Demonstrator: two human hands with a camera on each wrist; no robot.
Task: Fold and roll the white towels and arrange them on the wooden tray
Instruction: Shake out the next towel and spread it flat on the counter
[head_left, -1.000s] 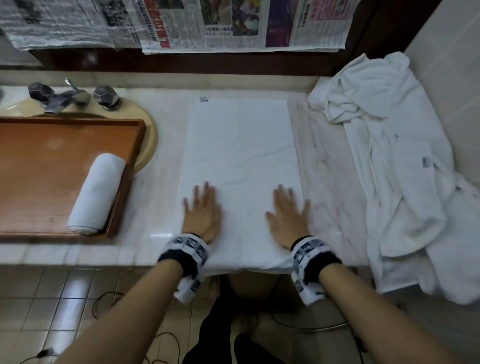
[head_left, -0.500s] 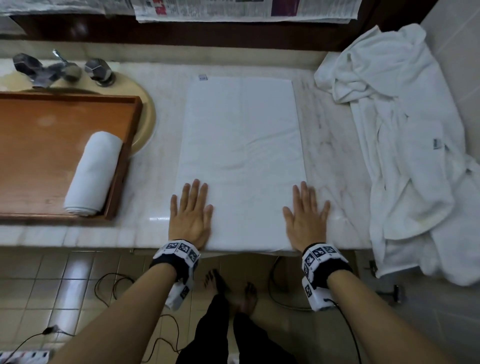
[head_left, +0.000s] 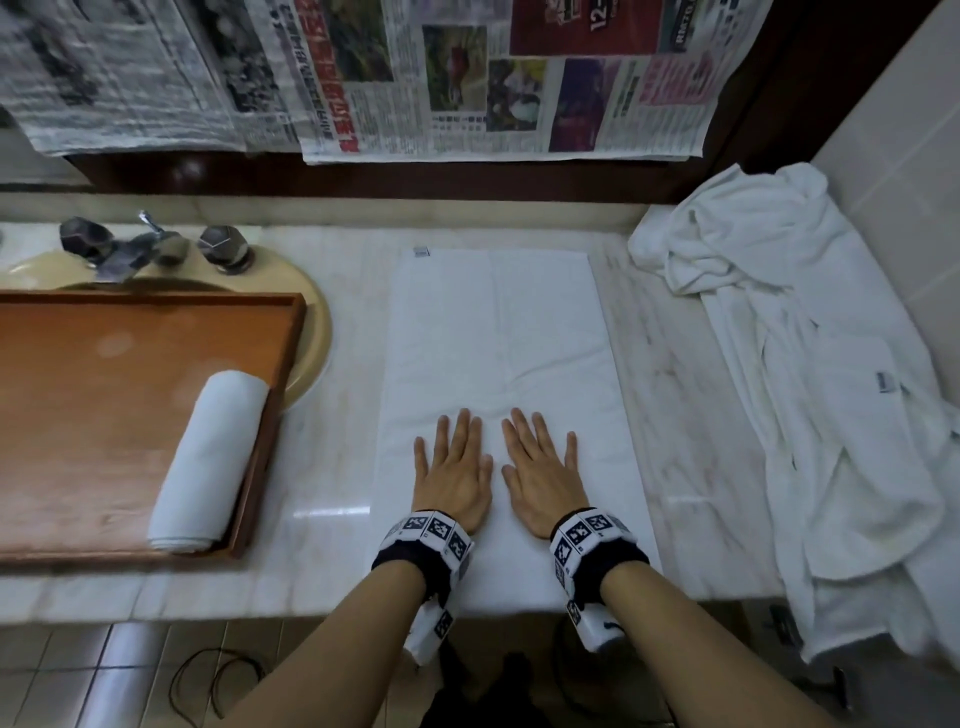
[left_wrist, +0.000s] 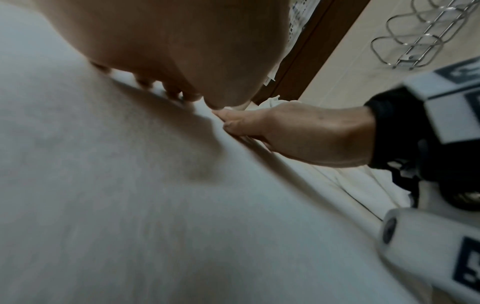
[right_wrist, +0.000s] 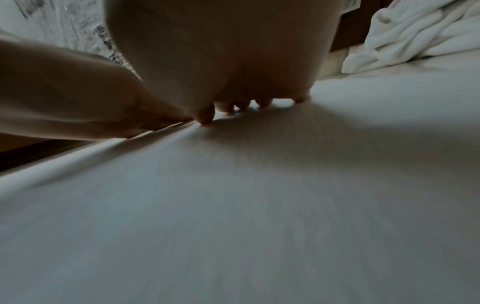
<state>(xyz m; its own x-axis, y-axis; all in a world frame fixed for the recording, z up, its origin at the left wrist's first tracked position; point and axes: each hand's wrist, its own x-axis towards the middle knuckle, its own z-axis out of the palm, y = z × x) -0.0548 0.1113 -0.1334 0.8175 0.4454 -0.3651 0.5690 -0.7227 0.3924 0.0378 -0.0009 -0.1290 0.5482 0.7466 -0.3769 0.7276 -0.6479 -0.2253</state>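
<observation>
Flat on a marble worktop (head_left: 332, 467): a folded white towel (head_left: 498, 322), long side running near to far, small label at its far left corner. Pressed onto its near half, side by side and palms down, left hand (head_left: 453, 475) and right hand (head_left: 540, 475), fingers (head_left: 462, 431) straight and slightly spread, gripping nothing, thumbs almost meeting over the towel's middle. Banded round each wrist, black straps with white marker blocks. Seen from the left wrist camera, palm close above the cloth and the right hand lying just beside it on the same towel; from the right wrist camera, fingertips touching the fabric, left hand alongside.

To the left, a wooden tray (head_left: 78, 415) set across a beige sink (head_left: 311, 332), with one rolled white towel (head_left: 208, 462) lying against the tray's right rim, its length running near to far. Beyond the tray, a metal tap (head_left: 135, 249) with two faceted knobs. To the right, a loose heap of white towels (head_left: 805, 389) spread along the worktop against a tiled wall and hanging over the near edge. Across the far wall, sheets of newspaper (head_left: 467, 78) hung above a dark wooden ledge. Below the worktop edge, tiled floor and a loose cable.
</observation>
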